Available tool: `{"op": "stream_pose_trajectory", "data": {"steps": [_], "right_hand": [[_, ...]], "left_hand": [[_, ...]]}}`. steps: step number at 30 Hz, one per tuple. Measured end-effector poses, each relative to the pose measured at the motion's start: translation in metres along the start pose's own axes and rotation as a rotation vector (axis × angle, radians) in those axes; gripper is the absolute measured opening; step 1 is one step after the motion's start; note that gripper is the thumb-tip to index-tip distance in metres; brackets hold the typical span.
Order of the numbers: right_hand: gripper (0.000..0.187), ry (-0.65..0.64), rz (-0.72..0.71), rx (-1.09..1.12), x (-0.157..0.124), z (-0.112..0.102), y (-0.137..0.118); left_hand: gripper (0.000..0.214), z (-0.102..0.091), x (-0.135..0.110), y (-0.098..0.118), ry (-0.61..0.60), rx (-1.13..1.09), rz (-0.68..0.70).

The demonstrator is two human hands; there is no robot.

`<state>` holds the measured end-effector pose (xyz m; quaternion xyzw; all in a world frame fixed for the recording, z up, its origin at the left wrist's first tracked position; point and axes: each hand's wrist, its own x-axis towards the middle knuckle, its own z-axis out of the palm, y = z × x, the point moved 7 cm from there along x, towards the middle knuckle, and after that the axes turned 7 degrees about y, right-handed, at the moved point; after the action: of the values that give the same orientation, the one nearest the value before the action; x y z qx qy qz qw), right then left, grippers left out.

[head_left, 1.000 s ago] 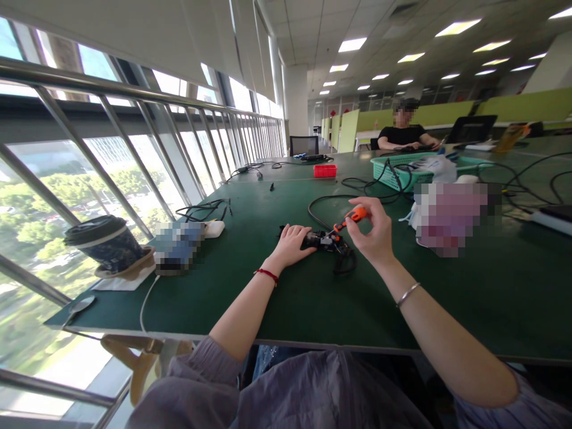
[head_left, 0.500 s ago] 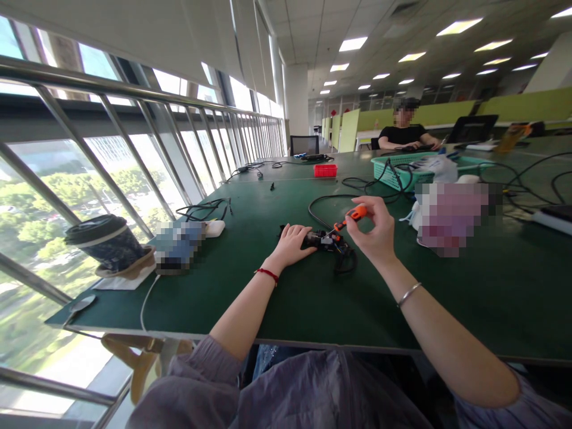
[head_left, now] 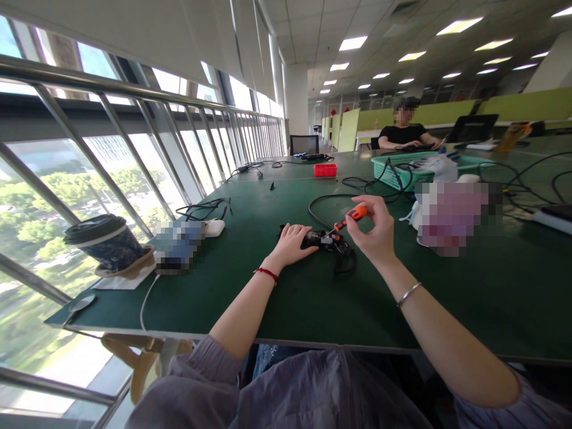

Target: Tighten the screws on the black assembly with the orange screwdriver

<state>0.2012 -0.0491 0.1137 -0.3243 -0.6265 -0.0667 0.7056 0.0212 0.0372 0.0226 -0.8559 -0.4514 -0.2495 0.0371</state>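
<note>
A black device with a cable (head_left: 328, 240) lies on the green table (head_left: 250, 268); its exact kind I cannot make out. My left hand (head_left: 291, 244) is closed over its left part and presses it to the tabletop, hiding that end. An orange and black screwdriver (head_left: 356, 213) is pinched by the handle between the thumb and fingers of my right hand (head_left: 375, 229). It tilts down to the left, and its thin shaft meets the right part of the device. The very tip is too small to see clearly.
A green plastic basket (head_left: 397, 174) and a red box (head_left: 325, 170) stand farther back, with loose cables around. To the left are a lidded paper cup (head_left: 105, 243) and a white charger (head_left: 215, 228). A metal railing (head_left: 179, 104) borders the table. A person (head_left: 404, 131) sits opposite.
Almost nothing differs. My right hand and the screwdriver handle have shifted very slightly, while my left hand keeps its place on the device.
</note>
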Motion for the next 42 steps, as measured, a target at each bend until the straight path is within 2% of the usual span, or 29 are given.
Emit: {"op": "stream_pose_trajectory", "data": {"steps": [9, 17, 19, 23, 27, 33, 38, 42], "right_hand": [[0.010, -0.014, 0.065, -0.077, 0.000, -0.002, 0.006], [0.029, -0.004, -0.004, 0.005, 0.001, 0.000, 0.001], [0.028, -0.008, 0.018, -0.007, 0.001, 0.000, 0.003], [0.010, -0.025, 0.083, -0.105, 0.001, -0.001, 0.007], [0.012, -0.014, 0.094, -0.113, 0.002, -0.002, 0.007], [0.026, 0.025, 0.043, -0.040, 0.002, -0.002, 0.003], [0.011, 0.005, 0.098, -0.117, 0.002, -0.003, 0.009], [0.013, 0.036, 0.125, -0.132, 0.002, -0.005, 0.012]], "left_hand": [[0.056, 0.001, 0.000, -0.001, 0.004, 0.004, 0.007], [0.057, 0.001, 0.001, 0.000, -0.005, 0.012, -0.003], [0.056, 0.001, 0.000, 0.000, -0.006, 0.008, -0.003], [0.054, -0.001, 0.000, 0.002, -0.014, 0.005, -0.012], [0.054, -0.002, 0.000, 0.003, -0.024, 0.003, -0.021], [0.051, -0.001, 0.000, 0.003, -0.027, 0.034, -0.013], [0.053, -0.002, -0.001, 0.003, -0.040, 0.037, -0.018], [0.062, -0.003, -0.001, 0.003, -0.057, 0.010, -0.034]]}}
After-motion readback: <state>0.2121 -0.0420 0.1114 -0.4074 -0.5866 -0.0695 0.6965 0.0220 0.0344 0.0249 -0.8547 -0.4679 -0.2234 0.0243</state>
